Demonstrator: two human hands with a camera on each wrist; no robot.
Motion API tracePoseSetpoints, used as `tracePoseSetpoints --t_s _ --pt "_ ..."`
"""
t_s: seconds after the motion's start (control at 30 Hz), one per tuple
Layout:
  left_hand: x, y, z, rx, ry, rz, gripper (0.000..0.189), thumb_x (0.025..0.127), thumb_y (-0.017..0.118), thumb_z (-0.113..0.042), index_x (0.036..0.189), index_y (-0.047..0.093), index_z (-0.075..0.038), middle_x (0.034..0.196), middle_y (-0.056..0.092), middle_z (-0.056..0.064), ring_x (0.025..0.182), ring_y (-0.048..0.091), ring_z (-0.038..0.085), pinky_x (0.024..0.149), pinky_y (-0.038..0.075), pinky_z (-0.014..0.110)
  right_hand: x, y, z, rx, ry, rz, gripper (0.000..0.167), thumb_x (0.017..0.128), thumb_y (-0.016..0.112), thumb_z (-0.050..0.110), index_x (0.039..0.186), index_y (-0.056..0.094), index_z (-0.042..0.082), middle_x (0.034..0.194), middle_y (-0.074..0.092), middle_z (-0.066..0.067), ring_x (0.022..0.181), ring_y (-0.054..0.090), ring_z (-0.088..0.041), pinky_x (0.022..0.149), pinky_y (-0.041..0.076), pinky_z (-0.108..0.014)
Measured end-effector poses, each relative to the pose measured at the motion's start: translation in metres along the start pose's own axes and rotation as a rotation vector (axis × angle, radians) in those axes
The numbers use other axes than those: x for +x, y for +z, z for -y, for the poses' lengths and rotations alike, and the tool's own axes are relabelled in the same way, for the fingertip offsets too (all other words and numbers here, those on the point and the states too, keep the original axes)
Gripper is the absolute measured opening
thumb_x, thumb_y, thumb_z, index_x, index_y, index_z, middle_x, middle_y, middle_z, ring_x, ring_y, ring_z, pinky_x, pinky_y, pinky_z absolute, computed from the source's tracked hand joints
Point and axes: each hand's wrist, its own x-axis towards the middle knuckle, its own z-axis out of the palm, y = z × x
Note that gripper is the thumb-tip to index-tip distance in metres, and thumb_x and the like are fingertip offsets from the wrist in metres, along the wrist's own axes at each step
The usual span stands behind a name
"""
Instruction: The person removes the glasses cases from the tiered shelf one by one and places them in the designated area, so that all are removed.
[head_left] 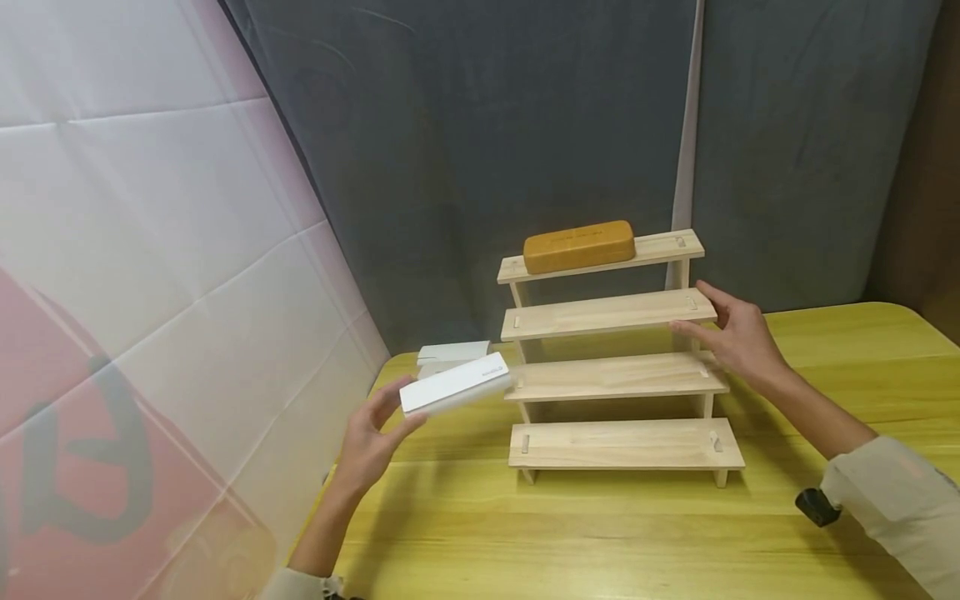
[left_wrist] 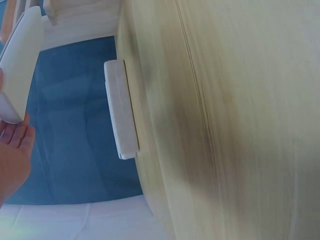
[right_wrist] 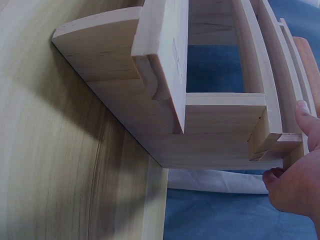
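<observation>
Fingers (head_left: 390, 395) and thumb of the left hand (head_left: 366, 446) are pinching a slim white box (head_left: 453, 385) by its left end, and it's up in the air, tilted, right end aimed at the four-tier wooden display stand (head_left: 622, 446)! Touching? Can't tell from here. Behind that, a second white box (head_left: 452, 351) sits on the surface (head_left: 480, 542), over by the dark curtain (head_left: 480, 167). Across to the stand, and a mustard-brown oblong case (head_left: 579, 247) lies on the top tier (head_left: 662, 245). Far right, the right hand (head_left: 750, 342) grips the end of the second tier (head_left: 600, 316) from the top, thumb by its front edge. Looks like a carrying step: one hand bearing the box, the other steadying. Next move, I'd say, calls for levelling that box, pinch firm, stand braced against any nudge.
</observation>
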Motion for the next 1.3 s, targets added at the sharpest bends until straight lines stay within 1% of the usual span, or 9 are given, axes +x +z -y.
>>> tracePoseSetpoints --t_s 0.23,0.3,0.5,0.63,0.73,0.8,0.93,1.07,1.3 --pt "0.001 -0.006 0.009 0.015 -0.036 -0.021 0.06 0.091 0.083 0.0 0.145 0.058 0.005 0.15 0.059 0.022 0.14 0.056 0.029 0.107 0.047 0.019 0.0 0.002 0.001 -0.019 -0.004 -0.01 0.086 0.101 0.076 0.037 0.166 0.031 0.002 0.115 0.061 -0.027 0.101 0.047 -0.032 0.069 0.036 -0.024" --pt "0.001 -0.008 0.012 0.023 -0.042 -0.032 0.06 0.091 0.083 0.0 0.145 0.058 0.007 0.148 0.061 0.021 0.139 0.057 0.029 0.106 0.047 0.018 0.0 0.002 0.001 -0.018 -0.007 -0.011 0.087 0.101 0.076 0.037 0.166 0.031 0.002 0.123 0.062 -0.029 0.102 0.048 -0.033 0.07 0.037 -0.023" --pt "0.001 -0.012 0.02 0.034 -0.069 -0.049 0.06 0.091 0.083 0.0 0.145 0.057 0.009 0.146 0.062 0.023 0.138 0.056 0.038 0.11 0.045 0.021 0.0 0.002 0.001 -0.032 0.0 -0.015 0.086 0.101 0.075 0.038 0.166 0.031 0.002 0.089 0.049 -0.016 0.089 0.044 -0.028 0.065 0.036 -0.027" --pt "0.001 -0.014 0.026 0.039 -0.091 -0.05 0.06 0.092 0.083 -0.001 0.145 0.057 0.009 0.147 0.061 0.023 0.14 0.055 0.037 0.112 0.044 0.023 0.0 0.002 0.001 -0.016 0.001 -0.01 0.087 0.101 0.076 0.037 0.166 0.031 0.002 0.124 0.061 -0.03 0.099 0.048 -0.034 0.069 0.036 -0.024" --pt "0.001 -0.016 0.032 0.056 -0.117 -0.045 0.061 0.092 0.083 -0.003 0.146 0.057 0.008 0.148 0.061 0.022 0.141 0.054 0.035 0.112 0.043 0.022 0.0 0.002 0.001 -0.004 -0.002 -0.006 0.087 0.101 0.077 0.036 0.166 0.03 0.001 0.157 0.046 -0.031 0.112 0.048 -0.037 0.074 0.036 -0.021" --pt "0.0 -0.017 0.036 0.071 -0.131 -0.039 0.061 0.092 0.084 -0.005 0.146 0.057 0.007 0.149 0.06 0.021 0.142 0.053 0.034 0.113 0.042 0.022 0.001 0.002 0.001 -0.005 0.001 -0.005 0.088 0.101 0.077 0.037 0.166 0.03 0.001 0.152 0.05 -0.032 0.111 0.048 -0.036 0.074 0.036 -0.022" --pt "0.0 -0.016 0.042 0.091 -0.148 -0.028 0.061 0.092 0.084 -0.007 0.145 0.058 0.006 0.151 0.058 0.022 0.143 0.052 0.034 0.114 0.04 0.02 0.001 0.003 0.001 -0.011 0.0 -0.01 0.087 0.101 0.076 0.037 0.166 0.031 0.001 0.117 0.059 -0.029 0.1 0.046 -0.033 0.07 0.035 -0.026" --pt "0.0 -0.015 0.047 0.089 -0.149 -0.025 0.061 0.091 0.084 -0.004 0.144 0.058 0.008 0.151 0.057 0.024 0.143 0.052 0.037 0.112 0.04 0.017 0.001 0.003 0.0 -0.021 -0.005 -0.014 0.086 0.101 0.077 0.036 0.165 0.032 0.001 0.086 0.047 -0.015 0.084 0.041 -0.028 0.064 0.034 -0.029" --pt "0.002 -0.01 0.05 0.1 -0.164 0.002 0.059 0.092 0.083 -0.004 0.144 0.057 0.01 0.153 0.054 0.027 0.144 0.049 0.041 0.119 0.038 0.039 0.002 0.002 0.0 -0.026 -0.008 -0.016 0.085 0.1 0.077 0.035 0.165 0.033 0.0 0.076 0.03 -0.004 0.074 0.034 -0.022 0.06 0.032 -0.031"
